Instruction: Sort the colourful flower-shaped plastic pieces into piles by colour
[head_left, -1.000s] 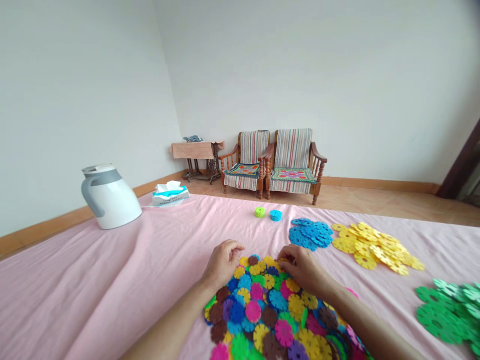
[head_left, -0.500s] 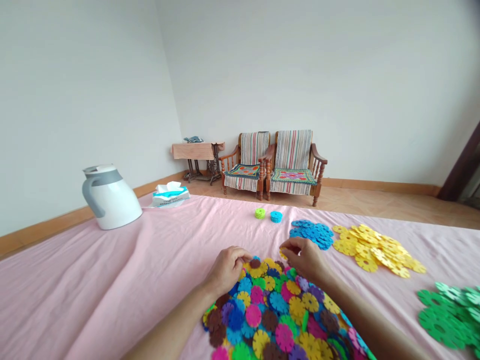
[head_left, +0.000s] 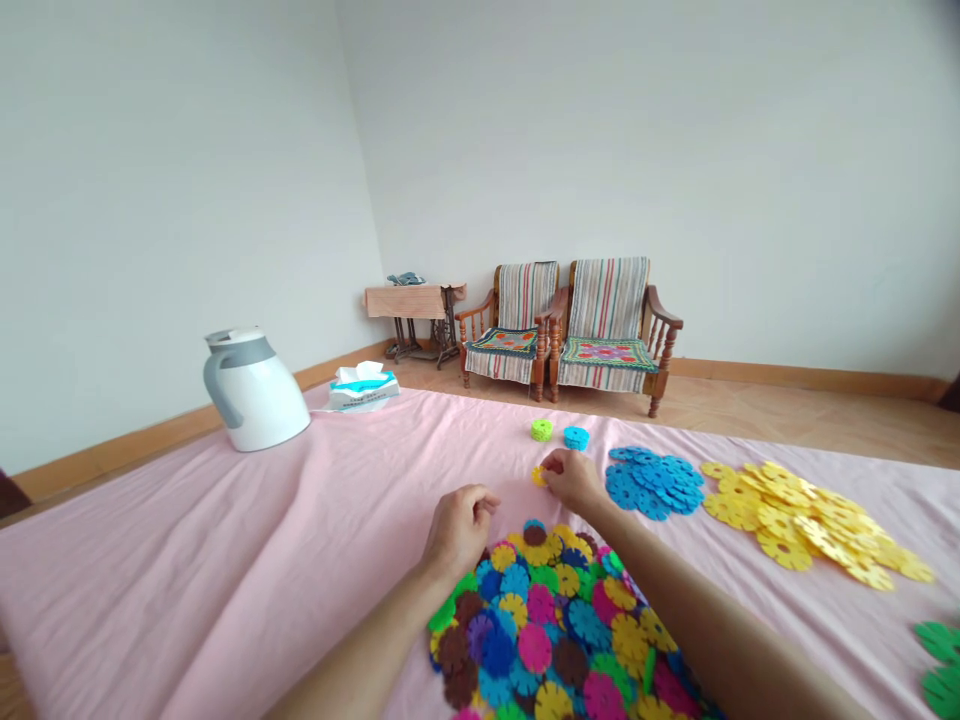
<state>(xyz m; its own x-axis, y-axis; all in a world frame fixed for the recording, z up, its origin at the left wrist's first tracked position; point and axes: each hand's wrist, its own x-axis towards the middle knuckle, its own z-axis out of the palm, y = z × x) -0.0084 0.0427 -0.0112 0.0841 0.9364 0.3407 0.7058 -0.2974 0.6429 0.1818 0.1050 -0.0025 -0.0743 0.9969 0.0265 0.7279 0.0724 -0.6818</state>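
My right hand [head_left: 574, 480] pinches a yellow flower-shaped plastic disc [head_left: 538, 476] just above the pink cloth. Behind that hand stand two small stacks of notched discs, one lime green [head_left: 541, 430] and one blue [head_left: 576, 438]. My left hand [head_left: 459, 525] hovers at the upper left edge of a mixed heap of coloured discs [head_left: 535, 648]. Its fingers are curled in, and whatever lies inside them, if anything, is hidden. My right forearm covers part of the heap's right side.
Right of my right hand lie a pile of blue discs [head_left: 652, 482] and a pile of yellow discs [head_left: 814, 522]. Green discs [head_left: 946, 665] show at the right edge. A white jug [head_left: 262, 400] and a tissue box [head_left: 364, 388] stand at left on the pink cloth [head_left: 360, 520].
My right hand has carried the yellow disc from the heap's far edge toward the small stacks. My left hand has drawn slightly off the heap. The view has shifted left.
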